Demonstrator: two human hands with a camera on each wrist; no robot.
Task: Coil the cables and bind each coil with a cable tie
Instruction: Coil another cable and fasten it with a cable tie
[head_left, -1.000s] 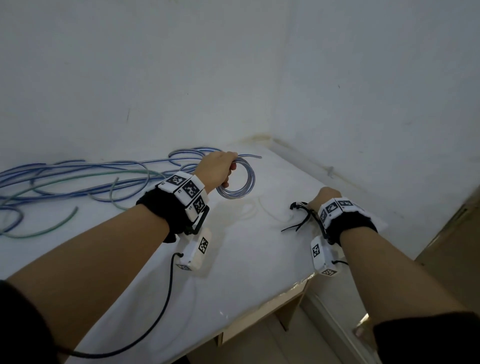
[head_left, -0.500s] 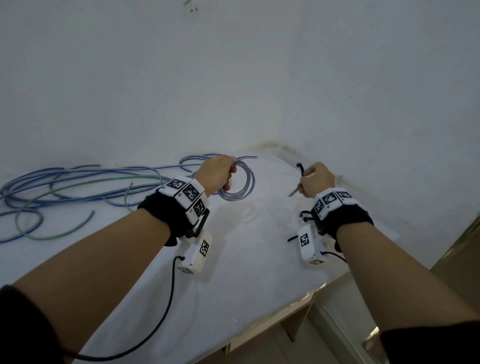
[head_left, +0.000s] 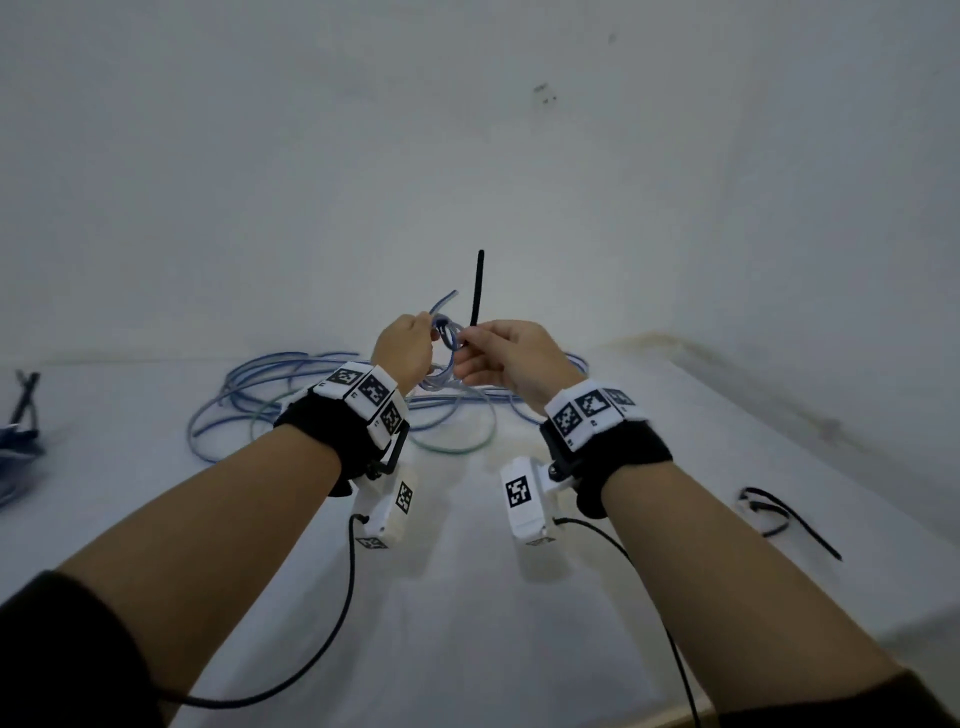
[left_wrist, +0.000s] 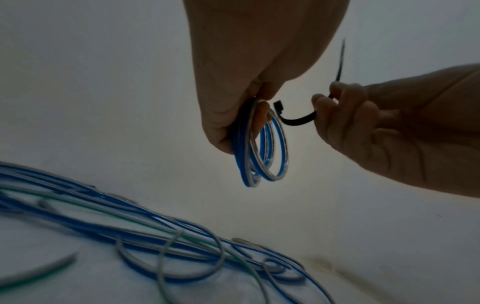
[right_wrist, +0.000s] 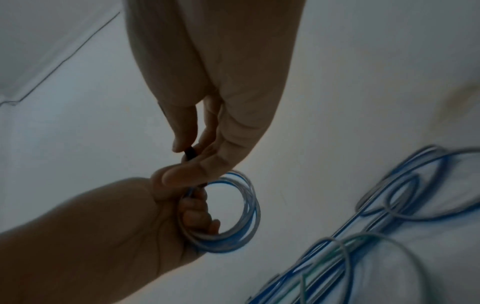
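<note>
Both hands, left hand (head_left: 405, 345) gripping coil (left_wrist: 262, 148), right hand (head_left: 506, 353) pinching tie (head_left: 476, 288), hover mid-table.

Left hand (left_wrist: 249, 67) grips coil (left_wrist: 259, 148); right hand (left_wrist: 389, 131) pinches tie (left_wrist: 296, 120).

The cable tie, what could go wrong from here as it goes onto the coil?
The cable tie is bent toward the coil, head end free; it may catch only some loops. The left hand grips one side only, so the far loops, already fanned apart, could spring open. The right hand's pinch could slip.
</note>
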